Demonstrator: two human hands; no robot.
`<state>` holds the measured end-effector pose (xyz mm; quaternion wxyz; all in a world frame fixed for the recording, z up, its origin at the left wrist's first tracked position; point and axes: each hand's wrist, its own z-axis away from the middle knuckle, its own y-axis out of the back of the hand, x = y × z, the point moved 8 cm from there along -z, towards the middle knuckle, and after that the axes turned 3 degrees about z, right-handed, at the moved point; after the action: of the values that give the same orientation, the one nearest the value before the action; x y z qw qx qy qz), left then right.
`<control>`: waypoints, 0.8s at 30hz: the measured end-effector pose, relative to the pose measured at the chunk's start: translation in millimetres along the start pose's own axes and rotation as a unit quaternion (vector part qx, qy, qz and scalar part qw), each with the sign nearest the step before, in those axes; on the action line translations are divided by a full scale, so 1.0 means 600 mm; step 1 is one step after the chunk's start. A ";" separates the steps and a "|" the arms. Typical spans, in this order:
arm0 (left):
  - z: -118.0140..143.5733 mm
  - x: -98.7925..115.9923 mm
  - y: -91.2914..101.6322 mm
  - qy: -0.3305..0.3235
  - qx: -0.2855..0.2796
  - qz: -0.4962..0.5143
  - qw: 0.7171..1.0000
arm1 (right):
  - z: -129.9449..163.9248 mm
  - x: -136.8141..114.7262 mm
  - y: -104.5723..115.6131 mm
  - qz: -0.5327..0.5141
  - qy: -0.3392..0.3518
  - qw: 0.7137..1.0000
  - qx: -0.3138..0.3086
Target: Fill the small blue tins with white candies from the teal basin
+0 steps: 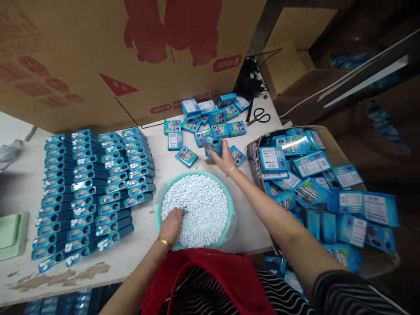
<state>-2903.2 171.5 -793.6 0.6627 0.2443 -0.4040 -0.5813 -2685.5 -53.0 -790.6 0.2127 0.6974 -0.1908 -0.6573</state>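
In the head view, my left hand (171, 225) dips into a turquoise basin (232, 218) of small white candies (205, 203). Its fingers are closed round a small grey implement (184, 211), mostly hidden among the candies, so its kind is unclear. Beyond the basin's far rim, my right hand (223, 156) grips a small blue candy box (213, 148), tilted above the table. Loose blue boxes (186, 156) lie around that hand. To the left stand several rows of blue boxes (113, 186) with dark round holes on top, many with white candies lying on them.
A large cardboard carton (98, 52) walls off the table's back. Black scissors (259, 117) lie near the far right corner. An open carton (256, 164) heaped with blue boxes stands at the right. A pale green object (16, 232) sits at the left edge.
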 end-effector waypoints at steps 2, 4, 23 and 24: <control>-0.029 0.023 -0.020 -0.017 0.011 0.028 0.999 | 0.086 0.012 0.054 -0.137 -0.037 0.989 0.041; -0.046 0.039 -0.031 -0.038 0.020 0.048 0.998 | 0.173 0.020 0.078 -0.237 -0.083 0.968 0.028; 0.101 0.157 0.197 -0.257 0.050 0.063 0.963 | 0.358 -0.068 0.080 -0.116 0.078 0.990 -0.025; 0.105 0.168 0.203 -0.262 0.040 0.037 0.964 | 0.358 -0.076 0.076 -0.116 0.091 0.989 -0.025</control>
<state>-2885.3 107.8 -636.6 0.5444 0.0947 -0.5950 -0.5836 -2902.4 -76.0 -737.4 0.1688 0.7661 -0.0716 -0.6161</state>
